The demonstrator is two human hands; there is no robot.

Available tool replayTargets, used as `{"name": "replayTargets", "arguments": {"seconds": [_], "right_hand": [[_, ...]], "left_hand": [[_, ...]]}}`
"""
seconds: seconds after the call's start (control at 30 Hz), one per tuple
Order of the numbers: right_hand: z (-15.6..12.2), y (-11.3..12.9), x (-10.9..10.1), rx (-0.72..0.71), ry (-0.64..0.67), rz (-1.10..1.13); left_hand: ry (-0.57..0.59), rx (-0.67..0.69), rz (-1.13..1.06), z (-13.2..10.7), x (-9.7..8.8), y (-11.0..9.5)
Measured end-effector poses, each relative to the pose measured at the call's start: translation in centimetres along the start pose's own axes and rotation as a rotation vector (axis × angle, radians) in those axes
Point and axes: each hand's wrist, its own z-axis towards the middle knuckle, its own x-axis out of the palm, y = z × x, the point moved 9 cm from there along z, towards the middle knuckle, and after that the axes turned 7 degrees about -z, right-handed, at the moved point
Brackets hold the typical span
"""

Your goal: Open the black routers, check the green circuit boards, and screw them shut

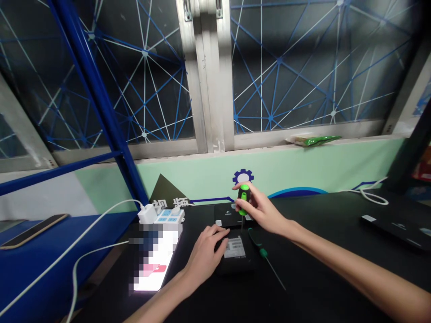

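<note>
My right hand [252,202] is closed around the black and bright-green handle of a screwdriver [244,195]. Its thin shaft points straight down, with the tip at the far edge of a black boxy device [235,264]. That device lies on the black table and carries a white printed label [235,247]. At its left side rests my left hand [210,246], fingers stretched and thumb apart, touching the device's upper left corner and edge. A second screwdriver with a dark green handle [263,253] lies just right of the device.
Behind the device is another flat black box [224,216]. A lit phone or tablet [161,260] lies left, beside a white power strip [170,216] with cables. A black device [397,231] is far right. A dark phone [33,231] rests on the blue surface [97,229].
</note>
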Motion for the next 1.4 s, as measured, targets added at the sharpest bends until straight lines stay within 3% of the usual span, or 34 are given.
{"name": "replayTargets", "arguments": {"seconds": [0.33,0.5,0.7,1.07,1.4], "right_hand": [[-0.3,-2.5,0.2,0.042,-0.041,0.115],[-1.0,-3.2,1.0,0.042,-0.001,0.137],[-1.7,-3.6,2.7,0.041,0.103,0.096],[-3.7,-4.5,2.4,-0.104,-0.111,-0.11],[-3.9,-6.3,2.5,-0.025,-0.174,0.048]], "left_hand": [[0.086,0.043,0.017,-0.5,-0.1,-0.4],[0.163,0.062,0.082,-1.2,0.2,-0.4],[0.172,0.073,0.077,-1.3,0.0,-0.5],[0.166,0.076,0.056,-1.3,-0.5,-0.6],[0.183,0.068,0.07,-1.3,-0.2,-0.3]]}}
